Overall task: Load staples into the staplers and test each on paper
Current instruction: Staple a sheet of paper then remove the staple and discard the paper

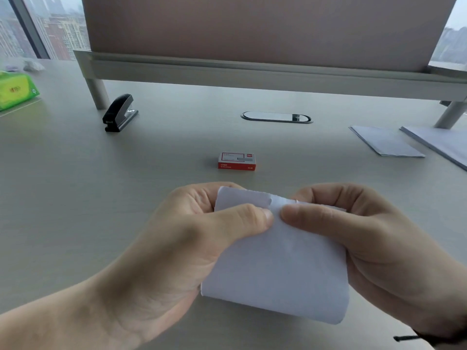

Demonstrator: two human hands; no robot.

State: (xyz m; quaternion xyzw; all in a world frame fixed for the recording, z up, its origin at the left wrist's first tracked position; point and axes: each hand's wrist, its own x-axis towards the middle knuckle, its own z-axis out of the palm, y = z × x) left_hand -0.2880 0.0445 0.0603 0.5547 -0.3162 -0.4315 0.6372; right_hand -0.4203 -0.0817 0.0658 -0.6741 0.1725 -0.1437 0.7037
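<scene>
From the head camera, a person's left hand point(177, 238) and right hand point(374, 238) hold a folded sheet of white paper point(280, 263) above the near edge of the pale worktop point(75, 198). Each hand pinches the sheet's upper part, thumb on the near face and fingers point(202, 195) curled behind it, the two thumb tips almost meeting at the middle. The paper's top edge looks torn and uneven, and its lower end curves under. Beyond the hands, near the middle of the worktop, lies a small red-and-white staple box point(236, 161), closed and flat. A black stapler point(120, 112) stands toward the far left, just beside the leg of a raised grey partition point(252, 34) that runs along the far edge. A green packet point(16, 90) sits at the left edge. An oval cable port point(276, 117) is set into the worktop below the partition, and loose sheets of white paper point(386, 144) lie toward the far right corner.
</scene>
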